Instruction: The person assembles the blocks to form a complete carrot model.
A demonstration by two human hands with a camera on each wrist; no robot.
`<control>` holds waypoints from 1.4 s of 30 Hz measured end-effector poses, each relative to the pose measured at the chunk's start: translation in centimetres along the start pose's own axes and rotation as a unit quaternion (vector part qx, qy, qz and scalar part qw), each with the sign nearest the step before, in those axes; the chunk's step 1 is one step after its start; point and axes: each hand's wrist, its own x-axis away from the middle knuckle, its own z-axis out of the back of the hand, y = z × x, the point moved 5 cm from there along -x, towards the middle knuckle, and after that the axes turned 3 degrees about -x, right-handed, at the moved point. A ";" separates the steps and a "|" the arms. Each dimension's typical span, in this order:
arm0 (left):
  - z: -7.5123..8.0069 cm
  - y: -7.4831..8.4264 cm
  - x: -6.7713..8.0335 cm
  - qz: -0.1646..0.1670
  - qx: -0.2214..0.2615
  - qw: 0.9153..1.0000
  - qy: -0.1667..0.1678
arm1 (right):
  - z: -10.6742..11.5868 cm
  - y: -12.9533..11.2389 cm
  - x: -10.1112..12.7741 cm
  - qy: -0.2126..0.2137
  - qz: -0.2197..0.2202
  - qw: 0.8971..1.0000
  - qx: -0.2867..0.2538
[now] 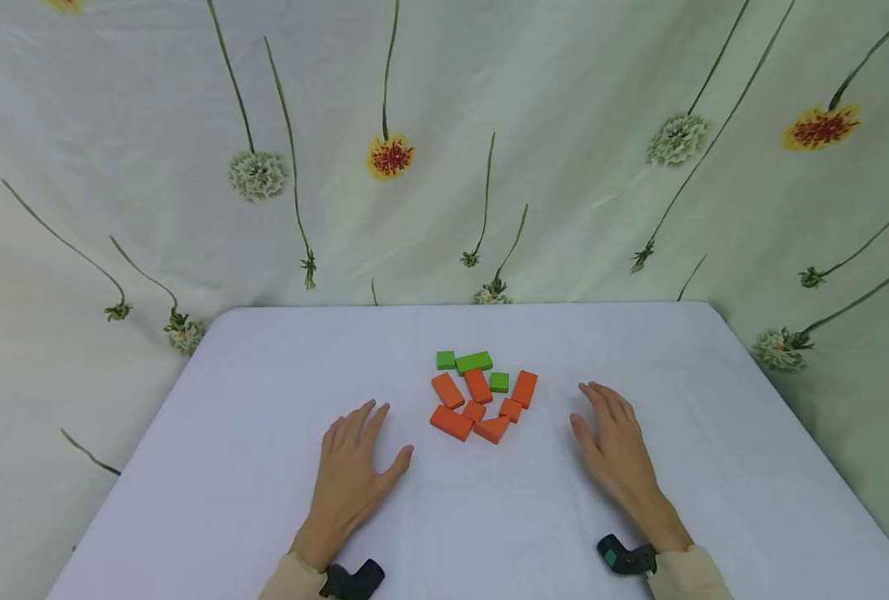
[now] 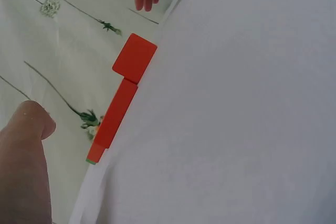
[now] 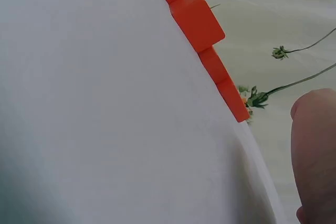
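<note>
Several orange blocks [image 1: 451, 422] and three green blocks [image 1: 474, 362] lie close together on the white table, some touching, some slightly apart. To their left, my left hand [image 1: 350, 471] is spread flat near the tabletop, thumb out toward the blocks, holding nothing. My right hand [image 1: 618, 446] lies to the right of the blocks with its fingers relaxed and nothing in its grasp. The left wrist view shows a row of orange blocks [image 2: 119, 113] beyond the left thumb [image 2: 26, 150]. In the right wrist view, orange blocks [image 3: 198, 22] appear with the right thumb [image 3: 315, 150] at the edge.
A white cloth covers the table [image 1: 212, 467]. Behind and beside it hangs a pale curtain [image 1: 564, 100] printed with flowers. Dark wrist cameras [image 1: 356, 581] are strapped at both sleeves.
</note>
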 end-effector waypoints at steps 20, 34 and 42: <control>-3.2 3.2 -1.8 0.047 0.115 0.991 -0.050 | -3.4 -0.6 -2.5 -0.049 0.006 0.998 -0.036; -4.1 5.4 -3.2 -0.007 0.090 0.996 -0.018 | -5.0 -1.3 -4.2 -0.067 0.029 0.997 -0.022; -4.3 5.0 -3.4 -0.004 0.079 0.997 -0.013 | -5.3 -1.5 -4.4 -0.076 0.022 0.997 -0.020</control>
